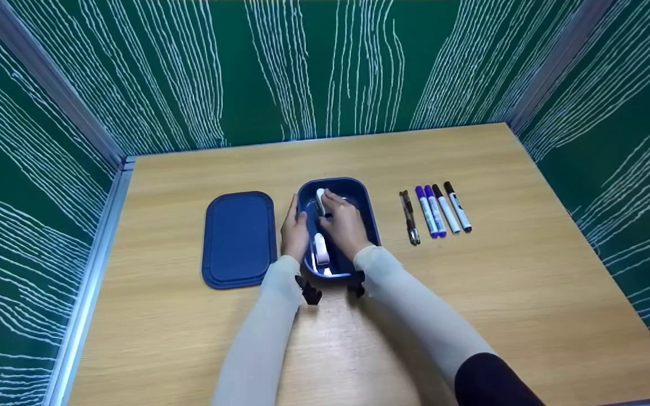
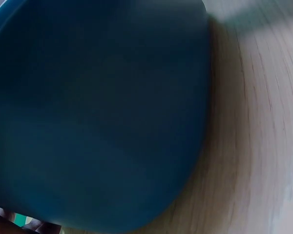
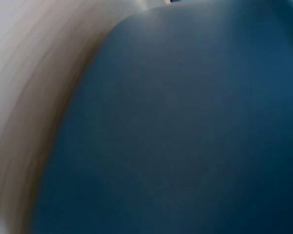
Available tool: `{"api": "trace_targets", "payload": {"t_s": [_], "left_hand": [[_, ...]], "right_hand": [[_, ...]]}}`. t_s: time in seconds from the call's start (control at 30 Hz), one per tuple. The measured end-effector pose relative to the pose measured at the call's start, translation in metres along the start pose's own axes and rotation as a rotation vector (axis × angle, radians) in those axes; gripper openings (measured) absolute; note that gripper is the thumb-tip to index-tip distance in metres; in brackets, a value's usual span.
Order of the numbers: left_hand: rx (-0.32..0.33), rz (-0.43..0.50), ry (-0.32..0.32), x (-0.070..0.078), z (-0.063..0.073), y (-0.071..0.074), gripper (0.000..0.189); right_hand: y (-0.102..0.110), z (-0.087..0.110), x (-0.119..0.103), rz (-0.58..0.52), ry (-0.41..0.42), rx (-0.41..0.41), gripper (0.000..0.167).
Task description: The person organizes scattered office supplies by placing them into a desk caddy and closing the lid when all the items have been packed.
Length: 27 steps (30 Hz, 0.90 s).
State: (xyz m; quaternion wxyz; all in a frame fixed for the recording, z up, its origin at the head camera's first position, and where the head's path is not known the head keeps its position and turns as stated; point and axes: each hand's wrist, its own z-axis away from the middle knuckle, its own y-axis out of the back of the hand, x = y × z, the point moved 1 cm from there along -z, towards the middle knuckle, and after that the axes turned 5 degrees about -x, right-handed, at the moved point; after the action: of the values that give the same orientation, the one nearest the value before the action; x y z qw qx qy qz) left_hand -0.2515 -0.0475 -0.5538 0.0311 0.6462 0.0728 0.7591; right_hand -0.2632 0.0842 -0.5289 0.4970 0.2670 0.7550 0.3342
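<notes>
A dark blue box (image 1: 367, 208) without its lid stands on the table, with two white oblong, round-ended objects inside. My left hand (image 1: 294, 234) steadies the box's left wall, fingers straight along the outside and thumb at the rim. Reaching into the box, my right hand (image 1: 346, 225) pinches the farther white object (image 1: 320, 201) between thumb and fingers, which partly cover it. The nearer white object (image 1: 321, 249) lies near the box's front left corner. Both wrist views are filled mostly by the box's outer wall (image 2: 97, 117), and the right hand is hidden in its own.
A matching blue lid (image 1: 239, 239) lies left of the box on the wooden table (image 1: 189, 349). To the right are dark pens (image 1: 409, 217) and a row of several markers (image 1: 442, 208), with purple and black caps. Green walls (image 1: 235, 73) with white lines enclose the table.
</notes>
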Motion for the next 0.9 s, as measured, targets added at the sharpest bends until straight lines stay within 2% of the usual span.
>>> {"api": "trace_targets", "payload": {"t_s": [0.47,0.9], "left_hand": [[0.018,-0.016,-0.015,-0.001,-0.003,-0.001,0.053],[-0.003,-0.029,-0.002,-0.001,-0.001,0.0,0.054]], "right_hand": [[-0.009,-0.004,-0.005,-0.039,-0.056,-0.079,0.05],[-0.016,-0.009,-0.005,-0.004,-0.078,-0.113,0.049]]}}
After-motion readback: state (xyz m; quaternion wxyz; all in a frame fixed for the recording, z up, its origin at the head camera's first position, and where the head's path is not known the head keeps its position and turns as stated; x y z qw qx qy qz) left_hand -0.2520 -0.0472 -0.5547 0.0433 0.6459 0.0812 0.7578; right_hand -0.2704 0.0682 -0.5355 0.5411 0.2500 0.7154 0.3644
